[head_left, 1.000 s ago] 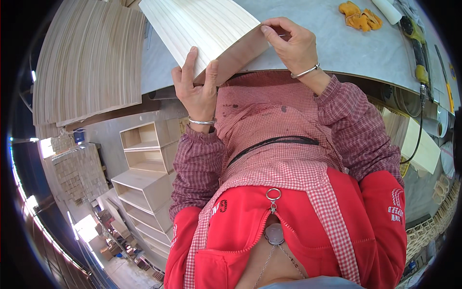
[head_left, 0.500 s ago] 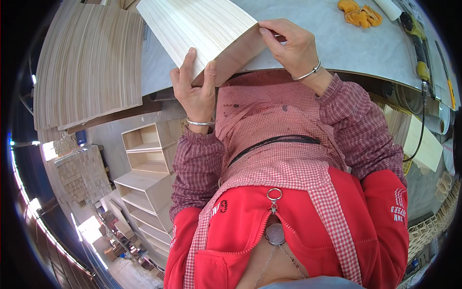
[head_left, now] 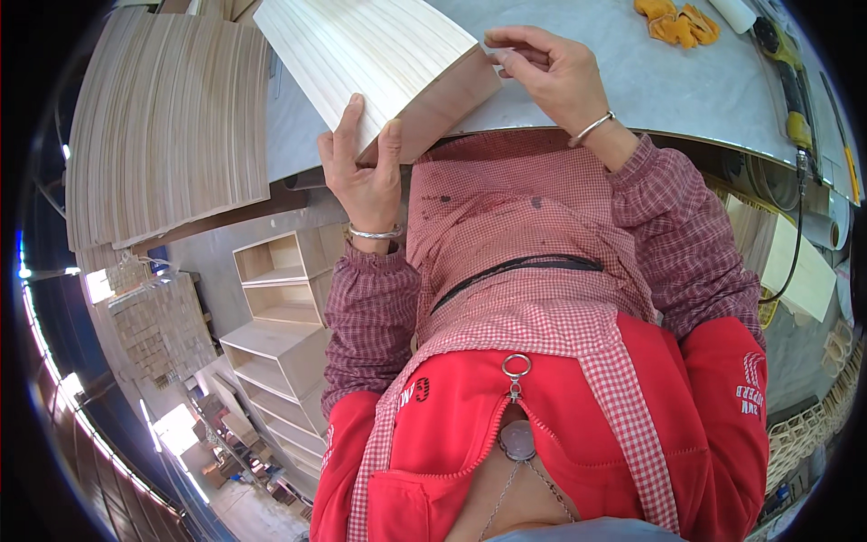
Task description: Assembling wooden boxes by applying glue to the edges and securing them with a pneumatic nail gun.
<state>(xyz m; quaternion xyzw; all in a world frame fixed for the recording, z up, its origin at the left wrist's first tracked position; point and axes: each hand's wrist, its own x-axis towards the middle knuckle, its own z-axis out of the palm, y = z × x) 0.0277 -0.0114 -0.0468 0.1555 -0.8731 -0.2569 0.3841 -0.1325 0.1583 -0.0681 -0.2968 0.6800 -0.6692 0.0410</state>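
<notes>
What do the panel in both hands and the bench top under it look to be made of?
Panel: pale, unfinished wood, with straight grain lines along its face and a browner raw edge; solid or plywood, hard to tell. Bench top: smooth grey sheet with a dull sheen, probably metal or laminate. Left hand and right hand grip the panel.

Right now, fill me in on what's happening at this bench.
A person in a red checked apron stands at a grey workbench, handling a pale wooden box with both bare hands. The left hand grips the box's near corner, fingers wrapped over its edge, while the right hand touches its far right edge. A stack of thin wood panels lies to the left, and yellow gloves rest further back.
</notes>
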